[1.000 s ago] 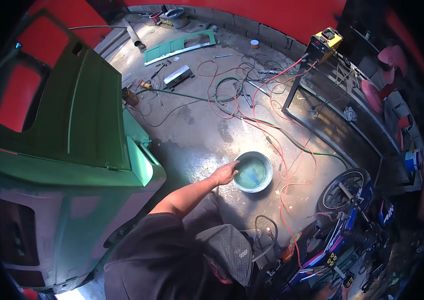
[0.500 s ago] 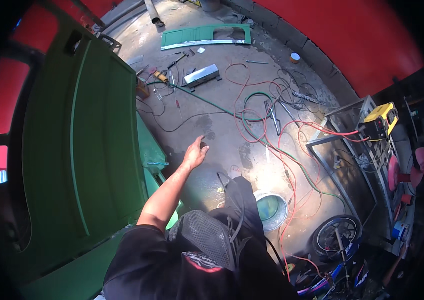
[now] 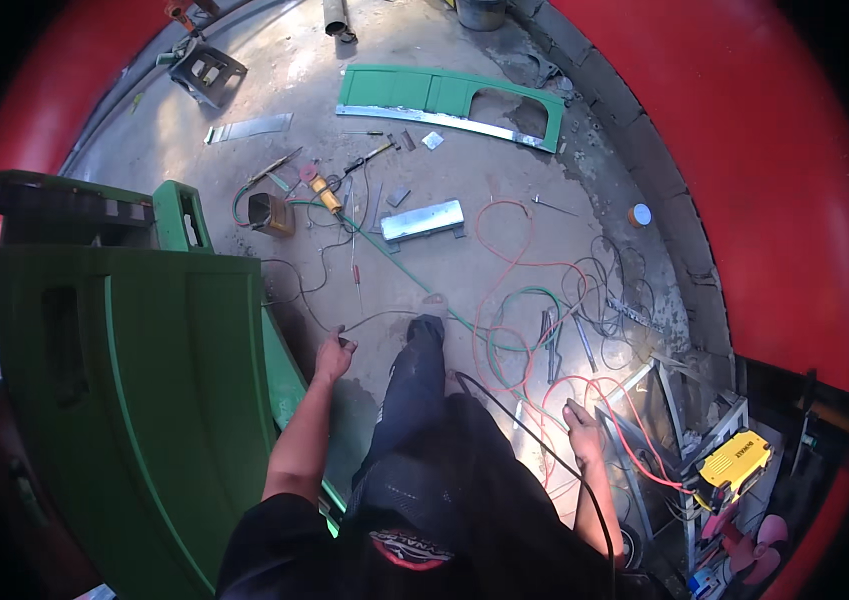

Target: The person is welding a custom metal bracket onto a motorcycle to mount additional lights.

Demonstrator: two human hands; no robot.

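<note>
My left hand [image 3: 335, 357] hangs beside the green vehicle panel [image 3: 180, 370], its fingers loosely apart and nothing visible in them. Lower right, my right hand [image 3: 585, 434] hovers over the red hoses [image 3: 607, 392], fingers relaxed and slightly bent, also without anything in it. A black hose [image 3: 535, 435] runs past my right forearm; I see no grip on it. One foot [image 3: 432, 305] is forward, near a thin dark cable [image 3: 375, 322]. Ahead on the floor are a silver metal box-shaped piece [image 3: 423, 220] and a yellow angle grinder [image 3: 325, 193].
A green panel with a cut-out [image 3: 425, 92] lies across the far floor. Left of the grinder stands an open square tin [image 3: 270, 215]. A green hose [image 3: 400, 262] and cables cross the floor. A metal frame [image 3: 665, 410] and a yellow machine [image 3: 737, 465] are right.
I have stepped forward, and the floor items appear closer. My left hand has lowered from its outstretched position toward the panel. My right hand has come into view; the bucket has left it.
</note>
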